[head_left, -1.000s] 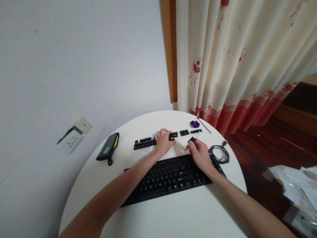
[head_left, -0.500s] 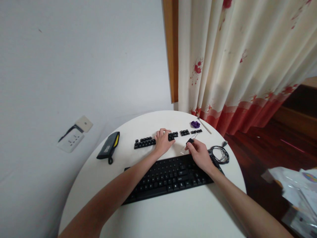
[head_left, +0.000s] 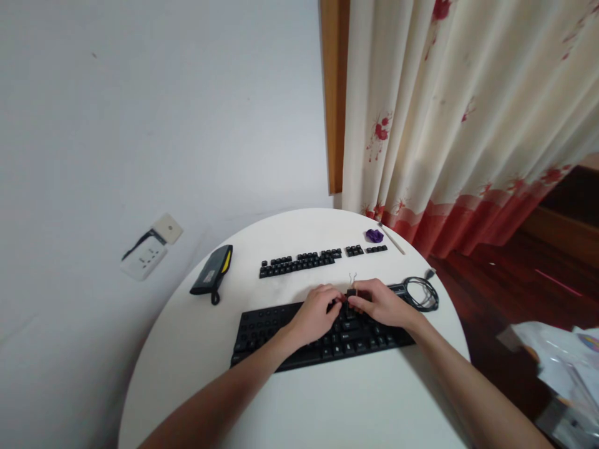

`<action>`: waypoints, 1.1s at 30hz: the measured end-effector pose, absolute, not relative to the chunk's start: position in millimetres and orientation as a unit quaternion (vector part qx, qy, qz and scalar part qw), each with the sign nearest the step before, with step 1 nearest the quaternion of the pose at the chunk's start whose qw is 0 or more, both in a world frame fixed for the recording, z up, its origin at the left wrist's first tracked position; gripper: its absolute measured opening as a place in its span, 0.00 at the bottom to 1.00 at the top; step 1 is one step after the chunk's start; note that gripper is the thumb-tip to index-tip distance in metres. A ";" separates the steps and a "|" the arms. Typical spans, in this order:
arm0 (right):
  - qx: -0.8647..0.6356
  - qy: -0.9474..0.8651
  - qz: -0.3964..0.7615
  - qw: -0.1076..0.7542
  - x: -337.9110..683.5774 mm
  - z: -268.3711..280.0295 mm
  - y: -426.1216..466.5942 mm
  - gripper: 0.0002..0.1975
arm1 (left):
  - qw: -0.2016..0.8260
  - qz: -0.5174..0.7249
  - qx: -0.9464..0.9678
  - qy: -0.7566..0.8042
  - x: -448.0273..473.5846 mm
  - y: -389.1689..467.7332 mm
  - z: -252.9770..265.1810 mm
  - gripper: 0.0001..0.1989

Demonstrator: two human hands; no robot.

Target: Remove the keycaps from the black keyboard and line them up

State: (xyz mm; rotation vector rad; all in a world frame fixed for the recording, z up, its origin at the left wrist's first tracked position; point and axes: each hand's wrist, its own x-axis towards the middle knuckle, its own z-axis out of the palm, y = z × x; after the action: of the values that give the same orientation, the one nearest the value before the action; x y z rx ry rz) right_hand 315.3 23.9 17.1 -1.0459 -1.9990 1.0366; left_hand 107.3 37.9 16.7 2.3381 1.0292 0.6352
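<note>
A black keyboard (head_left: 290, 349) lies across the white table, several of its keycaps removed. My right hand (head_left: 381, 304) is closed over the keyboard's upper right part, gripping a keycap puller (head_left: 351, 292) with a black handle and thin wire prongs pointing up and away. Close beside it, my left hand (head_left: 321, 312) has its fingers bent and pinched at the keyboard's top edge; whatever they hold is too small or hidden to tell. Behind the hands, loose black keycaps (head_left: 297, 266) are laid out in rows.
At the left stands a dark pouch (head_left: 212, 271) with a yellow strip. A coiled cable (head_left: 421, 293) lies to the right. Farther back are a purple crumpled cloth (head_left: 374, 236) and a brush (head_left: 393, 239). The round table (head_left: 327, 399) meets the wall and curtain behind.
My left hand has come from the keycap rows down to the keyboard, beside the right. My right hand has lowered slightly leftward, and the puller's prongs now point up.
</note>
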 end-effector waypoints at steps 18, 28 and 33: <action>-0.409 -0.807 0.309 0.292 311.3 26.7 18.8 0.07 | 0.222 0.205 0.868 0.393 118.3 28.1 2.9 0.11; -0.445 -0.757 0.311 0.364 309.1 12.9 23.9 0.09 | 0.282 0.270 0.830 0.398 116.3 25.2 1.0 0.06; -0.447 -0.709 0.316 0.444 305.6 12.1 22.6 0.12 | 0.318 0.339 0.774 0.430 114.9 24.4 3.3 0.05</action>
State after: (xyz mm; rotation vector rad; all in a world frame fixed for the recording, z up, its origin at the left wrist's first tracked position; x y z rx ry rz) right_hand 305.6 22.6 12.1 -1.1083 -1.7585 0.7836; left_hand 114.9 24.4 3.3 2.0361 1.1311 0.8929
